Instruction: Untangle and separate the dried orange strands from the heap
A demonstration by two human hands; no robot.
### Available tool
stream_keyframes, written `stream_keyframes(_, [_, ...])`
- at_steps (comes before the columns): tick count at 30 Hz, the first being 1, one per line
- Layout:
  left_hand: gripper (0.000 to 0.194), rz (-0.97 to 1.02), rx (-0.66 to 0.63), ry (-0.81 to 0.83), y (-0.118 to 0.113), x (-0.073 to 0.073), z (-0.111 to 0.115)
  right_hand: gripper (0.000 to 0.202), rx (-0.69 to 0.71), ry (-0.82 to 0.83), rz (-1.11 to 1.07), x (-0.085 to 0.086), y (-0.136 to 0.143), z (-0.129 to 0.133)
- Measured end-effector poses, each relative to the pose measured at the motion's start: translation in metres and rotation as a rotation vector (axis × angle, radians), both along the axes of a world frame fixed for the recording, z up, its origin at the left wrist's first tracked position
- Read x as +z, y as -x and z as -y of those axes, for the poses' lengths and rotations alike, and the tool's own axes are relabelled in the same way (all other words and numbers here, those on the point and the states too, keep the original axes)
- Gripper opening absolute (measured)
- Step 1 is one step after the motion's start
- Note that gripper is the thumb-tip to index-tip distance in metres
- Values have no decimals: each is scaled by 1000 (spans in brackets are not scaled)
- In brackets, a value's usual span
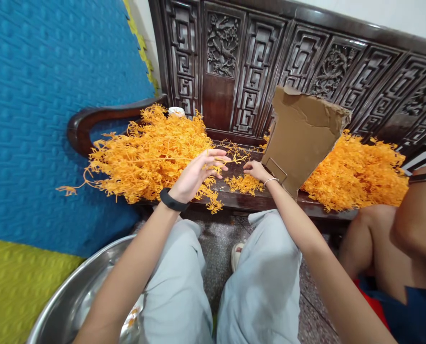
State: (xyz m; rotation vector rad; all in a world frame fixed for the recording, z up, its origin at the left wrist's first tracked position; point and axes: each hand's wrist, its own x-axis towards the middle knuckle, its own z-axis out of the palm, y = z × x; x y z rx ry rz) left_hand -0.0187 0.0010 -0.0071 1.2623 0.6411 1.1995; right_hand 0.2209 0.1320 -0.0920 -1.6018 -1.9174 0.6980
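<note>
My left hand (197, 175) is raised over the dark wooden bench seat (248, 200), fingers pinched on a thin orange plastic sprig (230, 160) at the edge of a big orange sprig heap (151, 155). My right hand (256, 170) rests on the seat, fingertips touching the same sprig, beside a small clump of orange pieces (243, 184). A black band circles my left wrist and a thin bracelet my right.
A torn cardboard sheet (302, 136) leans upright between the hands and a second orange heap (363, 172). A steel basin (80, 296) sits low left. Blue and yellow foam mats (37, 119) stand left. Another person's knee and arm (395, 229) are right.
</note>
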Motion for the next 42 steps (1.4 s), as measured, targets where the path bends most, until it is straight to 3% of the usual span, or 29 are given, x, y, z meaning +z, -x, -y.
stream_keyframes(5, [28, -125, 50, -124, -1, -3, -3, 15, 166, 52, -175, 36, 28, 36])
stream_keyframes(9, [33, -277, 129, -242, -2, -10, -8, 20, 538, 171, -647, 62, 50, 75])
stream_keyframes(11, [37, -281, 120, -282, -3, -13, -10, 22, 596, 220, -726, 71, 60, 91])
stream_keyframes(14, [46, -274, 63, -283, -5, -16, -13, 20, 539, 260, -768, 78, 71, 106])
stream_keyframes(19, [53, -354, 31, -248, -6, -17, -12, 26, 444, 305, -886, 76, 81, 113])
stream_keyframes(23, [61, -405, 7, -173, -8, -15, -6, 20, 376, 110, -963, 76, 79, 114])
stream_keyframes(28, [77, -339, -127, -87, -9, -8, 4, 19, 287, -153, -897, 88, 63, 111])
stream_keyframes(30, [69, -307, -77, -110, -7, -5, 6, 22, 291, -177, -854, 90, 57, 110])
stream_keyframes(33, [35, -251, 134, -211, -4, -3, 6, 23, 311, -198, -775, 90, 53, 110])
stream_keyframes(36, [21, -189, 349, -340, -2, -4, 3, 21, 340, -241, -695, 90, 55, 116])
stream_keyframes(38, [30, -180, 405, -413, -3, -6, 2, 20, 375, -266, -650, 92, 57, 121])
stream_keyframes(42, [54, -268, 305, -496, -7, -7, 4, 20, 526, -250, -588, 96, 59, 130])
